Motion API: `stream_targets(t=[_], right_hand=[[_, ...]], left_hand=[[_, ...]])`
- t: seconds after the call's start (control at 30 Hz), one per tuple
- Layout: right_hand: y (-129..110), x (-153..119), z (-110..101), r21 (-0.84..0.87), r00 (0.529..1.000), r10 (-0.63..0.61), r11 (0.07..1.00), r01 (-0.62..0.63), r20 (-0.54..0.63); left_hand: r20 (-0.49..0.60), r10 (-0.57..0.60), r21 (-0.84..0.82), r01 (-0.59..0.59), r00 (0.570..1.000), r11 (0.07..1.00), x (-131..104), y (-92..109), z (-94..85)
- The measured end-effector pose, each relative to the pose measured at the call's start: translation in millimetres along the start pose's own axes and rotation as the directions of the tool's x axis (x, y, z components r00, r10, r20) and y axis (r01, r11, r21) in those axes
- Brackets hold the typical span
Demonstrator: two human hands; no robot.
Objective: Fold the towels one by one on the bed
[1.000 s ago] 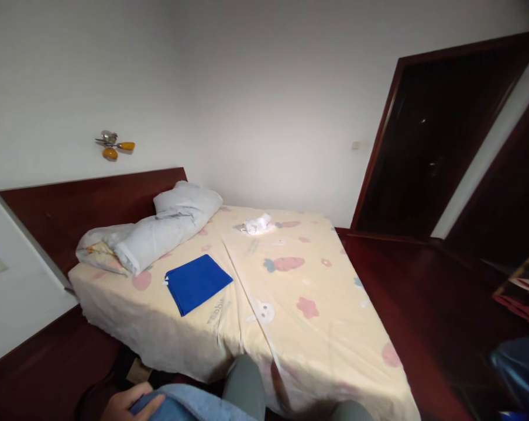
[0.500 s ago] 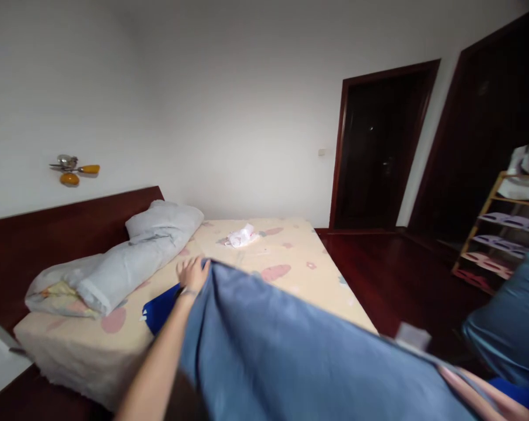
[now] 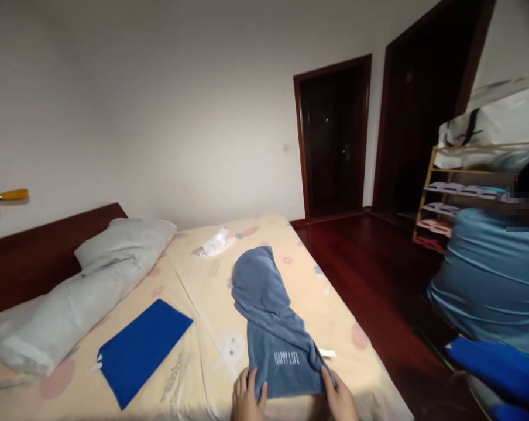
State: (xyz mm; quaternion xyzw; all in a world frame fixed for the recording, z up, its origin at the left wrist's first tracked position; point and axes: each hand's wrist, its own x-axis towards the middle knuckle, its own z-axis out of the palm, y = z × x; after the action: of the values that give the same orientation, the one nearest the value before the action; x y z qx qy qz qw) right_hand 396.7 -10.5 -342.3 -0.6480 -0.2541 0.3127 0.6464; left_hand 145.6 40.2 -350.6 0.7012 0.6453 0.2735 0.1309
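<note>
On bed [image 3: 189, 266], hands [image 3: 248, 399] gripping towel [image 3: 275, 333] edges, room around

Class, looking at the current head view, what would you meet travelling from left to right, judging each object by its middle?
Rumpled grey quilt → flat bright blue cloth → crumpled white item → blue-grey cloth marked HAPPY LIFE → dark door → wooden shoe rack.
</note>
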Motion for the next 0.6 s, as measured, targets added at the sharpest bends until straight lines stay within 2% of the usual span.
stream_targets(t=[0.07,0.2,0.3,0.43,0.6], right_hand=[[3,5,-13,-0.033,1.000,0.016,0.999,-0.016,0.022],[2,12,-29,-0.029,0.998,0.054,0.998,-0.054,0.009],[-3,3,-32,0.000,0.998,0.057,0.998,-0.057,-0.002],[-13,-22,-32,0.038,0.999,0.002,0.999,-0.003,0.039],[-19,-66,-46,0.018,0.993,-0.070,0.997,0.069,0.093]], left_hand=[[-0.046,-0.012,-0.111,0.007,0.999,0.994,-14,-8,3.7],[0.031,-0.116,-0.340,0.120,0.993,0.933,-2,7,-13.5],[0.007,-0.151,-0.431,0.139,0.988,0.891,-2,5,-25.7],[-0.056,-0.173,-0.502,0.122,0.983,0.856,-34,-12,-43.3],[-0.052,-0.147,-0.493,0.103,0.988,0.864,-84,-33,-66.8]])
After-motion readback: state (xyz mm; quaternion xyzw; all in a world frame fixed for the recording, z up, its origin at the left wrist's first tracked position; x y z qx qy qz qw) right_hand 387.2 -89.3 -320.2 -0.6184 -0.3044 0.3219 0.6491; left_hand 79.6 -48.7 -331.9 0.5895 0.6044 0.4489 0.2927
